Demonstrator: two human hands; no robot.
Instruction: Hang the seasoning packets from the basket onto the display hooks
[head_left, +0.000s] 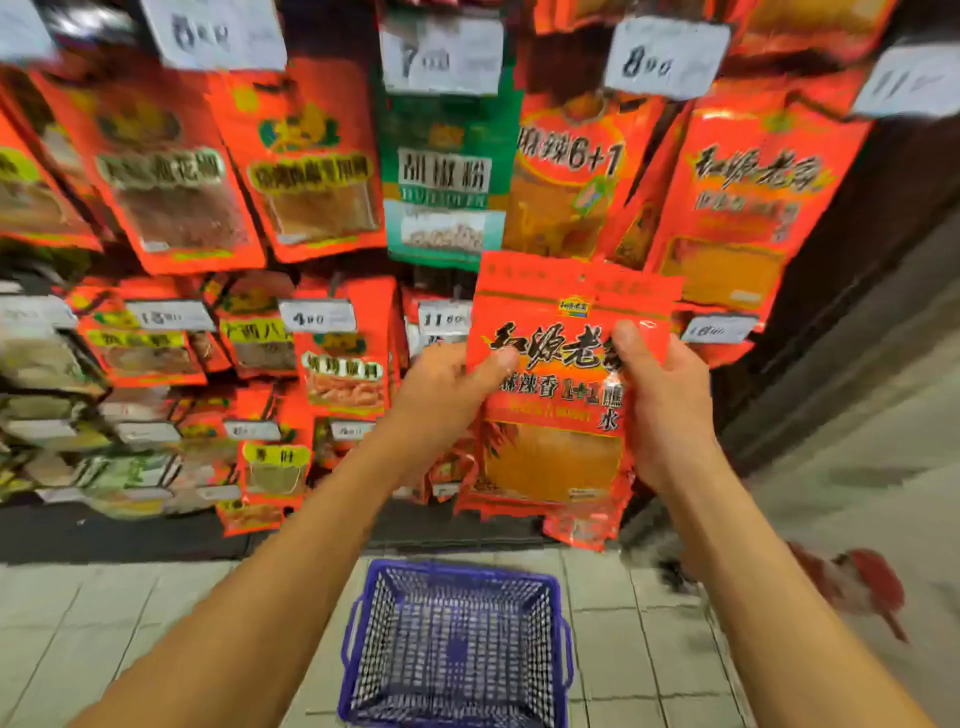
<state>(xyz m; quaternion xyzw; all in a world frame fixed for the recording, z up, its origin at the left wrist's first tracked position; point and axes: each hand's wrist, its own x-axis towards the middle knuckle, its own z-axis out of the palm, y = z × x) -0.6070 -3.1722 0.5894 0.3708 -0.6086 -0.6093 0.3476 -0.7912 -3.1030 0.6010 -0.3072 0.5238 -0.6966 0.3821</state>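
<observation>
I hold a stack of red seasoning packets (558, 395) upright in front of the display, black lettering facing me. My left hand (447, 395) grips the stack's left edge, thumb on the front. My right hand (665, 410) grips its right edge, thumb over the lettering. More packets of the stack show behind and below the front one. The purple wire basket (457, 644) stands on the tiled floor below my arms, and I see nothing in it. Matching red packets (737, 208) hang at the upper right of the display.
The wall display is packed with hanging red and green packets (447, 171) and white price tags (667, 57). A dark post edges the display at right, with grey floor beyond. A blurred red object (857, 582) lies on the floor at right.
</observation>
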